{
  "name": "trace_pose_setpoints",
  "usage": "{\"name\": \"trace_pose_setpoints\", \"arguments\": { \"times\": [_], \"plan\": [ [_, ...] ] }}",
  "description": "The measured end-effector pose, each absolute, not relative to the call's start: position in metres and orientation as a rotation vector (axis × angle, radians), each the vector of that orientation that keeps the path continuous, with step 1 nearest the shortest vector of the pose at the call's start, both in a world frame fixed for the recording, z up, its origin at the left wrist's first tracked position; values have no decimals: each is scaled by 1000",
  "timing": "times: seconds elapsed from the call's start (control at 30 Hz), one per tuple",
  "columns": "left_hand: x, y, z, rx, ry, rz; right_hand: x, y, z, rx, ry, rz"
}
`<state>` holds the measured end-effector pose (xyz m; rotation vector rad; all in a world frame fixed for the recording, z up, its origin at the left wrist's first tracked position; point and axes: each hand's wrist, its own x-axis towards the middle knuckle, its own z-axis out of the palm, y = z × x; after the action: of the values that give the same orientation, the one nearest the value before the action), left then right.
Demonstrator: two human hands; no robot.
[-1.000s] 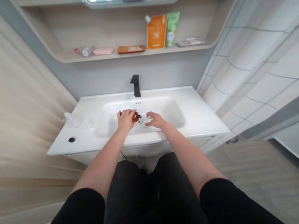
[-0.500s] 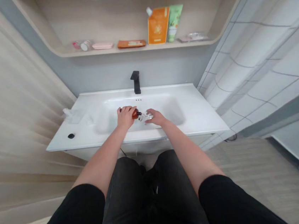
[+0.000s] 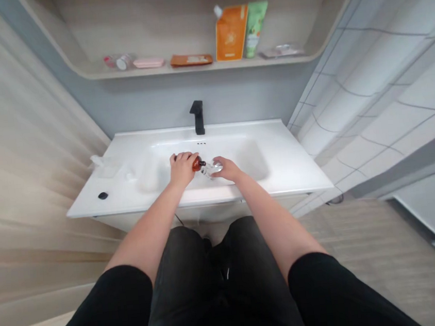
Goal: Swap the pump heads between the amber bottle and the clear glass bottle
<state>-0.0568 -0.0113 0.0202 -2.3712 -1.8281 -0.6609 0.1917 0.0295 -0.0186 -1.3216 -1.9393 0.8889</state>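
Over the white basin, my left hand (image 3: 182,169) is closed around the body of an amber glass bottle (image 3: 196,164), with its dark neck pointing right. My right hand (image 3: 226,169) grips a small clear glass object (image 3: 211,169), perhaps a bottle or a stopper; its exact form is too small to tell. The two objects meet or nearly meet at the neck, and the hands hide part of each.
A white sink counter (image 3: 90,207) holds a black faucet (image 3: 198,118), a small black object (image 3: 103,196) and a white cloth (image 3: 105,167). Above, a wooden shelf (image 3: 192,68) carries an orange pouch (image 3: 232,33), a green tube (image 3: 256,29) and several small items.
The whole scene has shifted slightly upward in view. The clear object and amber bottle sit a little closer together, and both hands keep their hold.
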Motion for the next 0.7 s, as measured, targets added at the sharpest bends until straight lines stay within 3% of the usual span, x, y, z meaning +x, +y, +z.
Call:
{"name": "trace_pose_setpoints", "arguments": {
  "times": [0.7],
  "plan": [
    [-58, -10, 18, -2364, -1750, -674, 192, 30, -19, -1315, -1960, 847]
  ]
}}
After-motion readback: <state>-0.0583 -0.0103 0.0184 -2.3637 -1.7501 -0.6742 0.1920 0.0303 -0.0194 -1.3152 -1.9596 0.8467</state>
